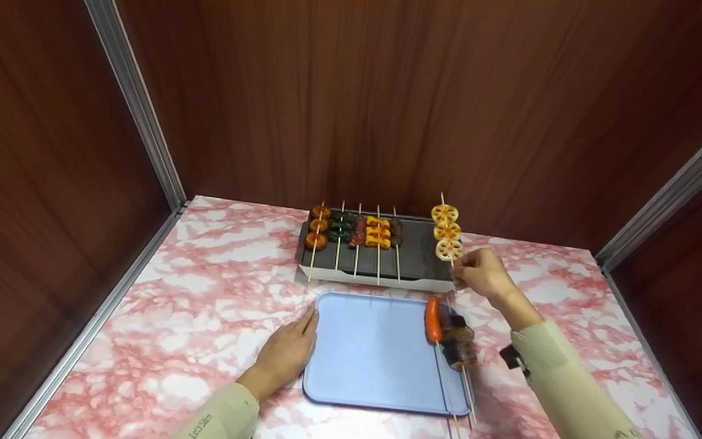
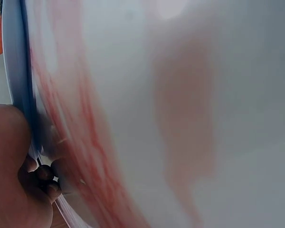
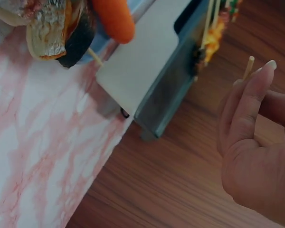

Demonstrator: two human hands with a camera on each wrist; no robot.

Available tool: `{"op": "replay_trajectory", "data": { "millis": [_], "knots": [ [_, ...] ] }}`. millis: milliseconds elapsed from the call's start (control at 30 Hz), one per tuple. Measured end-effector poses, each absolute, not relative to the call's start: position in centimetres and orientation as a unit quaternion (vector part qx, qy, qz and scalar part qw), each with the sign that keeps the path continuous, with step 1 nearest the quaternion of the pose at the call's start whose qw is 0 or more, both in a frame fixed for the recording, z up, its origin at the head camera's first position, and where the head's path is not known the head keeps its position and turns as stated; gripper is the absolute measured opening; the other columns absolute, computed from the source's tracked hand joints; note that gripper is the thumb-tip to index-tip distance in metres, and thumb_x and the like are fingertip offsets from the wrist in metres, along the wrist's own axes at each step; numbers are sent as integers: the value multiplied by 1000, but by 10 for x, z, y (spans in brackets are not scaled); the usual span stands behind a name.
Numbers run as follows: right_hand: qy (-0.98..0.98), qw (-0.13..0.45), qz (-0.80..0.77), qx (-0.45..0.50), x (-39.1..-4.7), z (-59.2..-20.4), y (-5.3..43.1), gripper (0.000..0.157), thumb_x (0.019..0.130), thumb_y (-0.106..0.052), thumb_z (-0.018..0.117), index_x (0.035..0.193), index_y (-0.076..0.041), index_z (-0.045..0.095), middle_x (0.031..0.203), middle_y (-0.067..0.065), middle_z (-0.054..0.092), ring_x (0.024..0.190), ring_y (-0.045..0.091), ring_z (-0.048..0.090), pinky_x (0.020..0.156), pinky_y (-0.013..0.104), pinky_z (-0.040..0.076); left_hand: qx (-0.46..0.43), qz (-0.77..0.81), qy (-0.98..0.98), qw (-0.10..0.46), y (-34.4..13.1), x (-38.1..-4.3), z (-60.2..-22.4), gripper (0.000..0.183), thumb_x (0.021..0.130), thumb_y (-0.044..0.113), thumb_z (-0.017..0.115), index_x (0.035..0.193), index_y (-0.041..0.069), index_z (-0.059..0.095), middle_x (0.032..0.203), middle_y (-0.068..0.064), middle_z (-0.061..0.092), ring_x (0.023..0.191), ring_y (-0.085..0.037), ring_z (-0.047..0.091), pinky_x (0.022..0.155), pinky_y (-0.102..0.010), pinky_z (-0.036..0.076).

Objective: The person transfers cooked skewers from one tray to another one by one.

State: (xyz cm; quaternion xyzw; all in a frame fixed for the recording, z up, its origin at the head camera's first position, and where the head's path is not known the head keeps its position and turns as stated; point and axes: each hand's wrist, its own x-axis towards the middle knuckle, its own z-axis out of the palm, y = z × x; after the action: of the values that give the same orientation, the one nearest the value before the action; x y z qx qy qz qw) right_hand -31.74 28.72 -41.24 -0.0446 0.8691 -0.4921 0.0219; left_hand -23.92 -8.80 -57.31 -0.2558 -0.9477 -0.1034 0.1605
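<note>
Dark wood-grain panels (image 1: 387, 110) around a red-and-white marbled tabletop (image 1: 174, 335). Near the back panel, a grey grill (image 1: 421, 250) with five loaded skewers (image 1: 378, 235) side by side, sticks toward the person and across the front edge, presumably for easy picking up. At the grill's right end, a lotus-root skewer (image 1: 447, 231), pinched low on its bare stick between thumb and fingers of the right hand (image 1: 484, 274), likely to keep clear of the slices; whether resting on the grill or just above it, cannot tell. In front, a pale blue tray (image 1: 375, 353), with a sausage skewer (image 1: 433, 320) and a dark-chunk skewer (image 1: 460, 334) along its right side, sticks overhanging the near rim. At the left rim, the left hand (image 1: 287, 347), fingers close together against it, perhaps steadying the tray; curled underneath or not, cannot tell.
</note>
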Motion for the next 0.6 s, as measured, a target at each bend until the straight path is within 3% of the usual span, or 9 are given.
{"op": "replay_trajectory", "data": {
  "millis": [333,600],
  "knots": [
    [875,36,-483,-13,-262,-421,296,11,90,8,57,83,10,65,68,7,64,60,15,63,61,30,60,-252,-114,-945,175,-88,-240,-572,44,104,15,56,142,-7,54,150,-22,52,107,-32,68,85,-44,57],
    [862,51,-504,10,-206,-458,285,8,90,10,58,90,11,66,72,12,65,58,20,64,55,36,60,-258,-109,-944,171,-89,-238,-573,44,105,14,55,142,-8,54,149,-23,52,111,-33,68,87,-45,57]
  ]
}}
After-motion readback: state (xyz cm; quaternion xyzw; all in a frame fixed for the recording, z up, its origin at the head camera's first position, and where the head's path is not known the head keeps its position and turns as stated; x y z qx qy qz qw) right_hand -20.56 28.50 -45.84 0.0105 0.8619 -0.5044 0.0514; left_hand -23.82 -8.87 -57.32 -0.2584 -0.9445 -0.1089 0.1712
